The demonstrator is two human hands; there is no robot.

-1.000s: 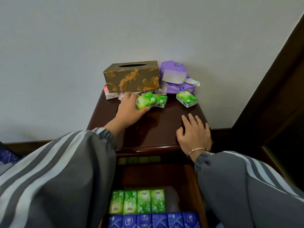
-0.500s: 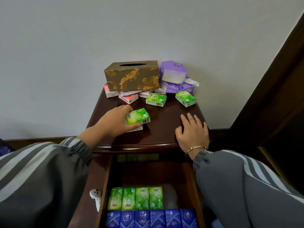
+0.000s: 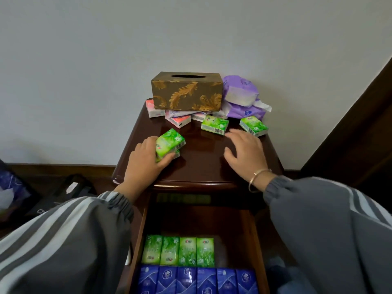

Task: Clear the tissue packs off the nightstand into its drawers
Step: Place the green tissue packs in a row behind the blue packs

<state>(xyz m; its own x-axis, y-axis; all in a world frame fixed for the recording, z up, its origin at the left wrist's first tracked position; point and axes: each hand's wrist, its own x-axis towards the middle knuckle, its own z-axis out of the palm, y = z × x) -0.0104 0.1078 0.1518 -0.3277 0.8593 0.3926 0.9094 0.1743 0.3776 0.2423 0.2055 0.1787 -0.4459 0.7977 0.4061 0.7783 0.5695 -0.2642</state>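
At six o'clock our drawer (image 3: 252, 236) lay open, packs lined inside. Our left hand (image 3: 144, 162) clasped a green pack (image 3: 169, 142), perhaps two stacked, light and slick, best pinched across short sides. Our right hand (image 3: 246, 153) hovered spread, empty, toward another green pack (image 3: 214, 124) at twelve.

We are in a home bedroom, by the look of it — a dark polished wooden nightstand (image 3: 203, 164) stands against a plain pale wall (image 3: 106, 71), with dark wood trim (image 3: 350, 124) rising on the right. A gold-leaf tissue box (image 3: 186, 92) sits on top, and the open drawer (image 3: 253, 240) holds household tissue packs (image 3: 178, 251) — ordinary domestic clutter.
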